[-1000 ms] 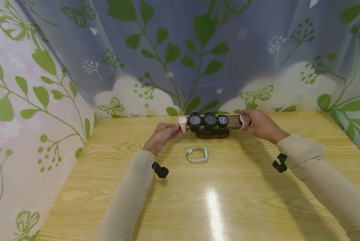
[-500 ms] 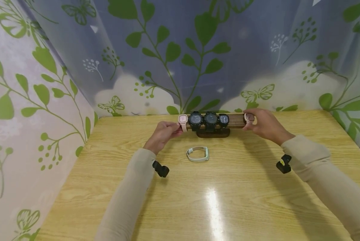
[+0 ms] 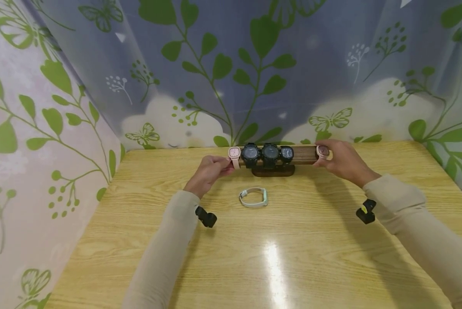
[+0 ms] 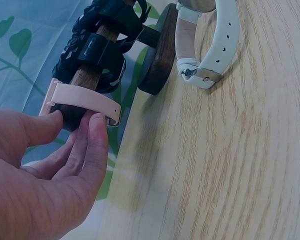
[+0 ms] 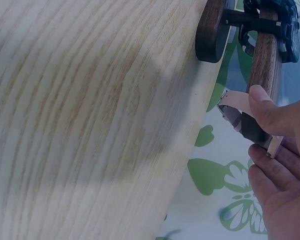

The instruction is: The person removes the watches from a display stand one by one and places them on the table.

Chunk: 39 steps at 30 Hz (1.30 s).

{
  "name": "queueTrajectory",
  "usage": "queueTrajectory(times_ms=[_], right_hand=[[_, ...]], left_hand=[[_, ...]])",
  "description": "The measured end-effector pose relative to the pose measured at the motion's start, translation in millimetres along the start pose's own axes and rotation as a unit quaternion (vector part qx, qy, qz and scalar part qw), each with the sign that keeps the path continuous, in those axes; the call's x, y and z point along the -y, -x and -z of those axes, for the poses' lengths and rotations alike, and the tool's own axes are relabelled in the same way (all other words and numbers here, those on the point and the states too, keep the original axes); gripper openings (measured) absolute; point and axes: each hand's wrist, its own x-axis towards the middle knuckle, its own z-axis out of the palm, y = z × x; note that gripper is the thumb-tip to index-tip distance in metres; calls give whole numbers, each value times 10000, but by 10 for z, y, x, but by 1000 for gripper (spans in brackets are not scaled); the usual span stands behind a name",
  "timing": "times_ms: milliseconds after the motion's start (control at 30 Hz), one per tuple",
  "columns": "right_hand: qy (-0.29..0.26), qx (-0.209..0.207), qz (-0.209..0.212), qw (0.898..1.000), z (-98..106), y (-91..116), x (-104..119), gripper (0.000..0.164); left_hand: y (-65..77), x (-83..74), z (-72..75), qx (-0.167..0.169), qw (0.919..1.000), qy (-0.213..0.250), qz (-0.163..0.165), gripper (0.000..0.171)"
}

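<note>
A dark wooden watch stand (image 3: 305,156) holds a row of watches on its raised bar. At its left end my left hand (image 3: 209,172) pinches the bar's tip between thumb and fingers, close beside a pale pink watch (image 3: 234,152). My right hand (image 3: 343,162) grips a second pink watch (image 3: 323,151), looped around the bar's right end. In the right wrist view the thumb lies on its pink strap (image 5: 236,100), with the fingers at the far side. Two round black watches (image 3: 270,151) and a smaller square black watch (image 3: 287,153) sit between.
A mint-white watch (image 3: 265,198) with its strap buckled in a loop lies on the wooden table (image 3: 231,257) in front of the stand. Close behind the stand, at the table's back edge, hangs a patterned curtain (image 3: 200,124).
My right hand has moved slightly to the right, and the pink watch in it has slid along the bar toward its right end. My left hand stays on the bar's left tip.
</note>
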Motion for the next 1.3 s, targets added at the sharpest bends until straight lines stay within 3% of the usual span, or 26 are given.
queueTrajectory(times_ms=[267,600,1300], right_hand=[[64,-67,-49,9999,18,61,-73,47],[135,-405,47,9991,41,192,-127,55],[-498,-73,-276,9984,-190,484,-10,56]], left_hand=[[-2,4,3,-17,10000,4,0,32],[-11,19,5,-47,10000,29,1,32],[-14,6,8,-18,10000,0,52,33]])
